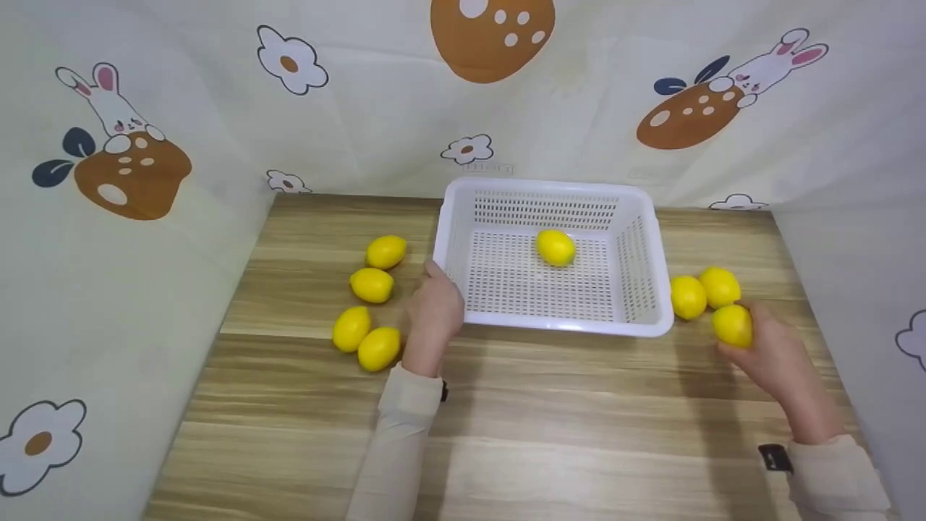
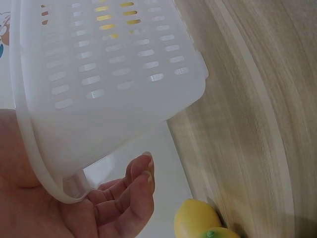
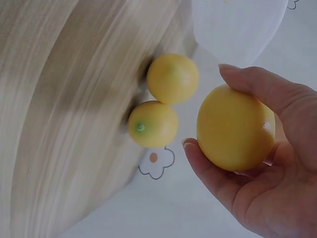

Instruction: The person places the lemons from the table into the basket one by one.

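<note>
L hand (image 1: 436, 300): fingers curled on rim of white basket (image 1: 550, 324), at basket's 8 o'clock
R hand (image 1: 778, 354): holding one lemon (image 1: 733, 325) btwn thumb & fingers, approx 4 o'clock of basket
Inner lemon (image 1: 555, 248): in basket, nr ctr
Lemon pair (image 1: 689, 297): touching, approx 3 o'clock, nr R hand
Lemon four (image 1: 372, 286): on wood-grain surface (image 1: 550, 434), 8–9 o'clock, nr L hand

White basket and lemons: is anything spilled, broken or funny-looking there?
No, nothing stands out. The white basket is upright with one lemon inside, four lemons lie left of it on the table, and two lemons lie to its right. The right hand holds another lemon. I can see no cracks or spills.
</note>
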`<act>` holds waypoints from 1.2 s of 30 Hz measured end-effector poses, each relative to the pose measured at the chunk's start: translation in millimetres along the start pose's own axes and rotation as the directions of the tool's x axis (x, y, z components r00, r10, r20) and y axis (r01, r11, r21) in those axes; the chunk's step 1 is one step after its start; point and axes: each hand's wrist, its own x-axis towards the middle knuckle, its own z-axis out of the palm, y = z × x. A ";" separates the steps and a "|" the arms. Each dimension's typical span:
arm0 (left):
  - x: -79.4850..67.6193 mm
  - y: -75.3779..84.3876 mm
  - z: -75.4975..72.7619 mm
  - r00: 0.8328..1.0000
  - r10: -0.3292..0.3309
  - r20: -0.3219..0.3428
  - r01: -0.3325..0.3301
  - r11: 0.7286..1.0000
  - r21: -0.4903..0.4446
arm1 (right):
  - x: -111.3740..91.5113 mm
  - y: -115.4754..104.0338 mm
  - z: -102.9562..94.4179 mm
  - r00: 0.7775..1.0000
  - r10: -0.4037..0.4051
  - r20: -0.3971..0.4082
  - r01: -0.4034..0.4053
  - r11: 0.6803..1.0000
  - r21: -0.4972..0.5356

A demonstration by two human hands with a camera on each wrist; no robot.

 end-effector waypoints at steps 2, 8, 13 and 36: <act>0.0 -0.3 0.2 1.000 0.003 -0.004 -0.003 1.000 -0.002 | 0.0 -2.7 -1.8 1.000 -0.002 0.009 0.002 1.000 0.002; -0.7 -0.3 0.6 1.000 0.011 -0.024 -0.011 1.000 -0.013 | 0.6 -10.0 -6.4 1.000 -0.013 0.021 0.013 1.000 -0.001; -1.9 -0.3 0.9 0.999 0.017 -0.029 -0.018 0.999 -0.027 | 0.8 -16.1 -10.4 0.999 -0.047 -0.013 0.047 0.999 -0.011; -0.5 0.6 0.0 1.000 -0.019 -0.007 0.019 0.998 -0.060 | 15.9 -45.6 -25.5 0.990 -0.140 -0.008 0.140 0.990 0.014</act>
